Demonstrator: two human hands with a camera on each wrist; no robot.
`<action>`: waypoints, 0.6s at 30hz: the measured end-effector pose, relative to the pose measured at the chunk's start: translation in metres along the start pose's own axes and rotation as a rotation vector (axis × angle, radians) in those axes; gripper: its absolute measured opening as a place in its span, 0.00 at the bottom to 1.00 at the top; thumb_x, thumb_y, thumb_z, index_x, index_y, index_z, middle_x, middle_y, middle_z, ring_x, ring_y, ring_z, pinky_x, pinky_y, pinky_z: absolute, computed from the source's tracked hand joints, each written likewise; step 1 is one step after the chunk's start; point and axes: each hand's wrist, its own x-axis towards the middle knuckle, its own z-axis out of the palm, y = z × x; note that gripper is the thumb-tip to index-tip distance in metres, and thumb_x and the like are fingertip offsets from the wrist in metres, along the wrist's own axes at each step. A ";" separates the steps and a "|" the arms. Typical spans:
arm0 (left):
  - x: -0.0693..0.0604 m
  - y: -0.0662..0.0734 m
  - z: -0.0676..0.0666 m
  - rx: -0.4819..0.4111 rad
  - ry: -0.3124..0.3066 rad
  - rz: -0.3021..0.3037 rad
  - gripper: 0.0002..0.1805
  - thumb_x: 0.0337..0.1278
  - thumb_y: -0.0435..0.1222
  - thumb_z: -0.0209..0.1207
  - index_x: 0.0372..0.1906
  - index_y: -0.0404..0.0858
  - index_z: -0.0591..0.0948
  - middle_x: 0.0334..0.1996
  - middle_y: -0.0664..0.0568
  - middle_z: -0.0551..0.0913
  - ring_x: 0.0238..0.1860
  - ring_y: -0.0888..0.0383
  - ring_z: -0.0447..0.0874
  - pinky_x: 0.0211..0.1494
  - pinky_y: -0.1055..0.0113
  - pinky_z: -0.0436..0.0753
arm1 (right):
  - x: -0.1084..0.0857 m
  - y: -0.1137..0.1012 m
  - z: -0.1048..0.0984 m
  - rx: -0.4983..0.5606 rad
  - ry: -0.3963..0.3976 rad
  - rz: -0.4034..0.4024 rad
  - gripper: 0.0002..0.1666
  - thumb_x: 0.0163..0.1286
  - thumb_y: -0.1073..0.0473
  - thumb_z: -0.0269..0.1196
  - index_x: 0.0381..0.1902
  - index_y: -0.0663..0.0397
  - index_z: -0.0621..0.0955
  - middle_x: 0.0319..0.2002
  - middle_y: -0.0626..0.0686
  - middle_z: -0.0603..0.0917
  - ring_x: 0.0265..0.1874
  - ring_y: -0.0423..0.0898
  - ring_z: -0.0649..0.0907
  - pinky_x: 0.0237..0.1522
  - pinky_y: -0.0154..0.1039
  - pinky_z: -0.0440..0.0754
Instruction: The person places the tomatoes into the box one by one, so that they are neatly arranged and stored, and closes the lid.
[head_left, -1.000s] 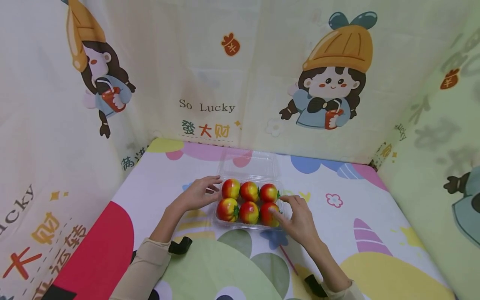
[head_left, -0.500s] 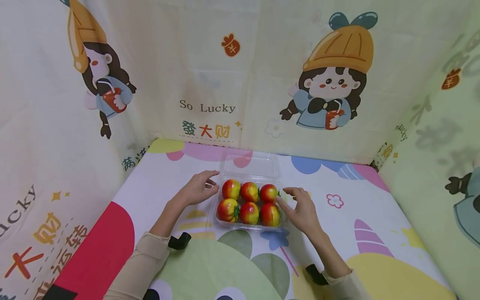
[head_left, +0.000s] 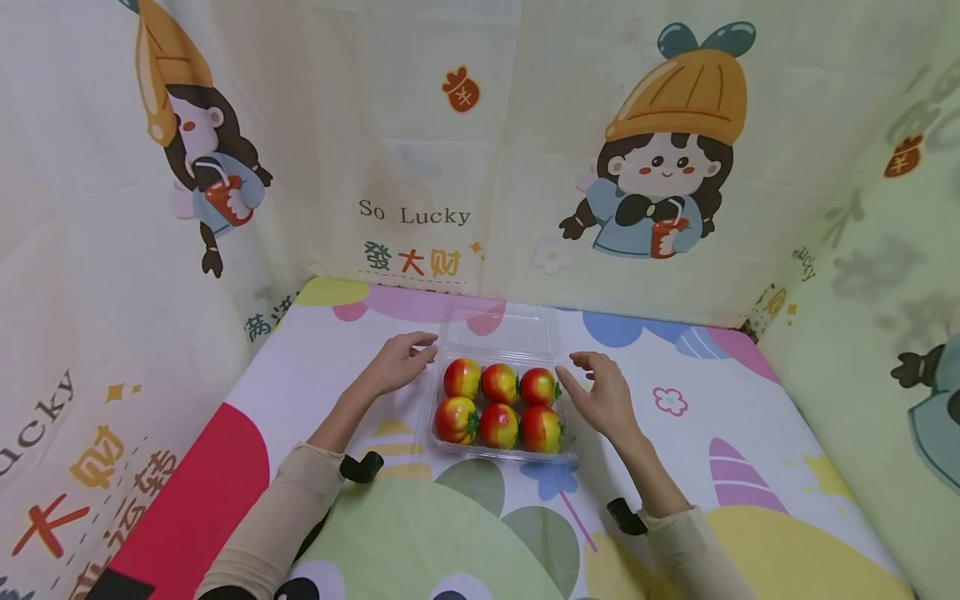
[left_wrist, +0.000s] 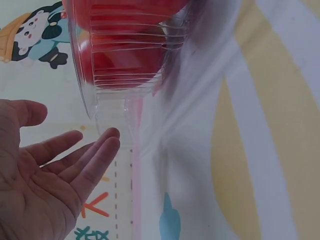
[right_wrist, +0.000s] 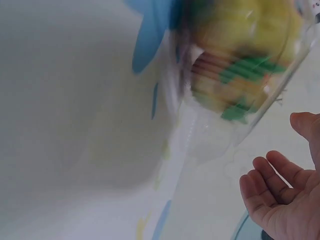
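Note:
A clear plastic clamshell box [head_left: 495,454] sits mid-table with its hinged lid [head_left: 498,327] laid back behind it. Two rows of round red-and-yellow fruits with green leaves, such as the front middle fruit [head_left: 498,426], fill the base. My left hand [head_left: 399,364] hovers by the box's back left corner, fingers loosely bent and holding nothing. On the opposite side, my right hand [head_left: 606,398] is held beside the back right fruit [head_left: 537,387], thumb apart from the fingers. Both the left wrist view and the right wrist view show a gap between hand [left_wrist: 55,180] and box.
The table is covered by a printed cloth [head_left: 645,467] with cartoon shapes. A cream curtain [head_left: 525,167] with cartoon figures hangs behind the table and along both sides. Black wrist mounts [head_left: 362,467] stick out near both sleeves.
Both hands have shifted toward the back of the table along the box's sides. My right thumb has moved off the front right fruit. Box and fruits look unmoved.

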 end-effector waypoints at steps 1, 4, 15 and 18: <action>0.002 0.000 0.000 -0.017 0.003 -0.017 0.25 0.77 0.40 0.52 0.67 0.27 0.75 0.60 0.35 0.82 0.50 0.42 0.87 0.52 0.54 0.88 | 0.003 0.002 0.001 -0.004 0.000 0.002 0.24 0.68 0.56 0.69 0.54 0.70 0.81 0.50 0.67 0.84 0.50 0.66 0.82 0.53 0.61 0.84; 0.007 -0.001 -0.001 -0.070 0.014 -0.065 0.27 0.79 0.43 0.49 0.68 0.27 0.75 0.60 0.33 0.81 0.48 0.42 0.88 0.54 0.53 0.87 | 0.010 0.009 0.004 -0.007 -0.007 0.016 0.24 0.69 0.56 0.69 0.54 0.71 0.81 0.49 0.68 0.85 0.49 0.67 0.83 0.53 0.61 0.84; 0.025 -0.001 0.001 -0.257 0.052 -0.158 0.33 0.82 0.49 0.40 0.69 0.23 0.71 0.62 0.28 0.78 0.54 0.37 0.86 0.58 0.51 0.85 | 0.033 0.024 0.011 0.073 -0.077 0.172 0.26 0.76 0.53 0.61 0.59 0.71 0.78 0.53 0.69 0.83 0.53 0.63 0.83 0.59 0.57 0.83; 0.030 -0.005 0.003 -0.314 0.053 -0.189 0.35 0.82 0.51 0.38 0.69 0.22 0.71 0.62 0.28 0.78 0.55 0.37 0.86 0.58 0.52 0.85 | 0.036 0.024 0.013 0.092 -0.057 0.193 0.25 0.77 0.52 0.60 0.59 0.70 0.78 0.52 0.68 0.83 0.53 0.62 0.83 0.59 0.57 0.82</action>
